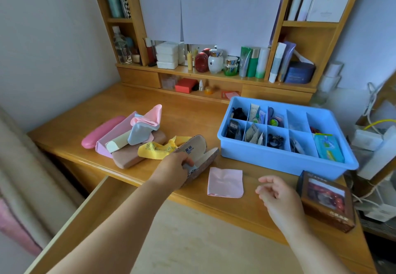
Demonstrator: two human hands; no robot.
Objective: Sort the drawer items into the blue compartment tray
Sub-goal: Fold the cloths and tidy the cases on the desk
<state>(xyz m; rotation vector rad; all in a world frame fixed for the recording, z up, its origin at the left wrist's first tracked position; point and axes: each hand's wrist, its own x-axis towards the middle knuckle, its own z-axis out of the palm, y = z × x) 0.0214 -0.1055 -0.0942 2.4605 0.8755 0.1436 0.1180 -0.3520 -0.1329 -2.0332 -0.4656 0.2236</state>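
Note:
The blue compartment tray [285, 162] stands on the desk at the right, its cells holding small items such as tubes, packets and a green wipes pack [329, 148]. My left hand [173, 168] grips an open patterned glasses case [200, 155] at the desk's front, with a grey cloth under my fingers. My right hand [276, 194] hovers over the desk edge, fingers loosely curled and holding nothing. A folded pink cloth [225, 182] lies flat between my hands. To the left is a pile of glasses cases and cloths: a pink case [100, 132], a yellow cloth [158, 149].
The wooden drawer [102, 220] below the desk edge is pulled open. A brown picture box [325, 200] sits at the front right corner. Bottles and jars line the shelf [214, 74] at the back. Cables and white devices crowd the far right.

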